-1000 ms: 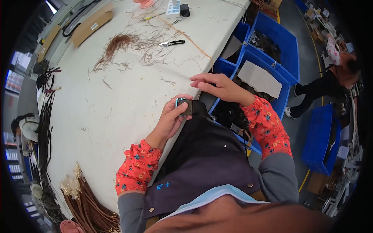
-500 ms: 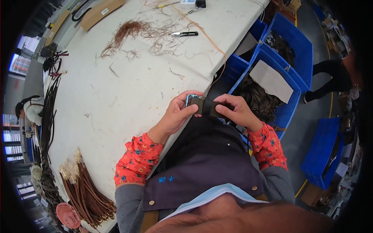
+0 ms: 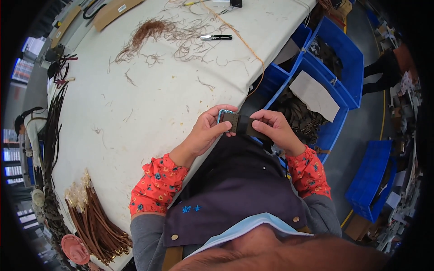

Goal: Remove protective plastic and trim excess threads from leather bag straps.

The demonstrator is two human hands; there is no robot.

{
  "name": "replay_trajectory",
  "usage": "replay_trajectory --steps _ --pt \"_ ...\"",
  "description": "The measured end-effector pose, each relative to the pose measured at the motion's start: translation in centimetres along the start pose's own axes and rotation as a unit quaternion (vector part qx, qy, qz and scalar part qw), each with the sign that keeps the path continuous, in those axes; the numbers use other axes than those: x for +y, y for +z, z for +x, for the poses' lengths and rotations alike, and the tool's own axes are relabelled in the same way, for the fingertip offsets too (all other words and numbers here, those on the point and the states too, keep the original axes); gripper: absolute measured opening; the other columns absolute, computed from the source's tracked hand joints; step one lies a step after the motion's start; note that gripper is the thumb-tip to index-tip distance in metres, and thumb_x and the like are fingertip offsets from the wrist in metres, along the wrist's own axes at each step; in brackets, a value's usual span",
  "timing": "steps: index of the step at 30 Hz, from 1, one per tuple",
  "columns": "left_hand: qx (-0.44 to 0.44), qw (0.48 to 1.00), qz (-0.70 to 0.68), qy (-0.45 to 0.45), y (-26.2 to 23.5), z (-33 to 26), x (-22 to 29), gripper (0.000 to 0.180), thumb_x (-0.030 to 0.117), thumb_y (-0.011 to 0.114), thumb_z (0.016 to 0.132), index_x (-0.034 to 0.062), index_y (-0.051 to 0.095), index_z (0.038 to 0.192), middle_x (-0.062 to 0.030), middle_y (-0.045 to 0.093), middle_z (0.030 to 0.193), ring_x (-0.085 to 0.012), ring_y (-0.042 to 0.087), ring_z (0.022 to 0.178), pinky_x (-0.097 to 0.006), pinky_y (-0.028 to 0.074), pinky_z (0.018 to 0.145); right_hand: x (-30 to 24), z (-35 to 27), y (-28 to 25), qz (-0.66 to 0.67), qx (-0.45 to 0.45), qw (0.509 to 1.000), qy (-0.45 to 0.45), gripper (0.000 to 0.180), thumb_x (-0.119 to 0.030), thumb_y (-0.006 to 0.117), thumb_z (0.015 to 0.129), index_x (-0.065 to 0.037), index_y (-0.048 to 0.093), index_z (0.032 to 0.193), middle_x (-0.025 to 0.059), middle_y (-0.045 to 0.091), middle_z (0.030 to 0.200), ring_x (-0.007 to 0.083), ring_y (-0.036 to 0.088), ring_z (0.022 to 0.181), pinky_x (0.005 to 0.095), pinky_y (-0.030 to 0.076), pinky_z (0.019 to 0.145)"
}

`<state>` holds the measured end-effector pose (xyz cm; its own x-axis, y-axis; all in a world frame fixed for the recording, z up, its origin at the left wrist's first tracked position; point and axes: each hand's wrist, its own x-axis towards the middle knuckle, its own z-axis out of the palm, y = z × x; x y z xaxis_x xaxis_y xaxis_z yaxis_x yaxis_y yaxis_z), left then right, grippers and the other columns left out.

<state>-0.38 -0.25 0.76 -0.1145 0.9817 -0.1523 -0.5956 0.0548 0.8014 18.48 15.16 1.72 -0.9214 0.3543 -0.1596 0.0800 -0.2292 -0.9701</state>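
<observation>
A dark olive-brown belt (image 3: 244,125) is stretched between my hands, above my lap and just off the table's edge. My left hand (image 3: 209,126) pinches its end, thumb on top, beside a shiny metal buckle (image 3: 221,115) with a bluish gleam. A row of stitching shows on the belt near that thumb, and a black band crosses it between the hands. My right hand (image 3: 276,130) grips the belt a short way to the right, thumb on top and fingers curled beneath. The rest of the belt is hidden under my right hand.
On the white table (image 3: 149,104) lie thread snips (image 3: 216,37), a tangle of brown thread (image 3: 149,34) and bundled brown straps (image 3: 95,217). Blue crates (image 3: 337,128) stand right of the table, one filled with dark belts. Other people are at far left and far right.
My right hand has turned a little, and the belt piece in it now slants down to the right. My left hand keeps its hold by the buckle.
</observation>
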Motion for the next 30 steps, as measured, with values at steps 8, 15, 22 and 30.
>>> replay_trajectory --steps 8,15,22,30 --pt "0.010 1.000 0.002 -0.003 0.06 0.00 0.03 0.042 0.006 0.064 0.093 0.0003 0.051 0.133 -0.0057 0.067 0.102 -0.0111 0.064 0.085 -0.025 0.051 0.077 0.29 -0.03 0.05 -0.002 0.006 1.000 0.002 0.019 -0.013 0.063 0.098 0.000 0.064 0.111 -0.0041 0.064 0.092 -0.0003 0.055 0.079 0.0170 0.045 0.070" --pt "0.010 1.000 0.000 -0.007 0.08 -0.04 0.09 0.043 0.005 0.063 0.093 0.0000 0.051 0.134 -0.0060 0.067 0.102 -0.0110 0.064 0.085 -0.025 0.051 0.077 0.21 -0.10 0.17 -0.016 0.002 1.000 -0.002 0.019 -0.014 0.063 0.099 0.000 0.062 0.111 -0.0040 0.064 0.092 0.0000 0.056 0.081 0.0179 0.046 0.072" --pt "0.014 1.000 -0.002 -0.005 0.06 -0.02 0.04 0.043 0.004 0.063 0.093 0.0002 0.050 0.134 -0.0062 0.067 0.102 -0.0113 0.064 0.085 -0.025 0.051 0.077 0.31 -0.10 0.17 -0.014 -0.001 1.000 -0.004 0.019 -0.016 0.064 0.099 0.000 0.062 0.110 -0.0032 0.064 0.093 0.0010 0.057 0.082 0.0191 0.047 0.074" --pt "0.016 1.000 0.005 -0.010 0.05 0.02 0.07 0.048 0.001 0.065 0.090 -0.0005 0.048 0.136 -0.0060 0.067 0.102 -0.0109 0.064 0.086 -0.025 0.054 0.079 0.60 -0.12 0.01 -0.029 0.003 1.000 -0.012 0.019 -0.015 0.063 0.099 0.000 0.062 0.110 -0.0032 0.064 0.093 0.0014 0.057 0.082 0.0194 0.047 0.074"
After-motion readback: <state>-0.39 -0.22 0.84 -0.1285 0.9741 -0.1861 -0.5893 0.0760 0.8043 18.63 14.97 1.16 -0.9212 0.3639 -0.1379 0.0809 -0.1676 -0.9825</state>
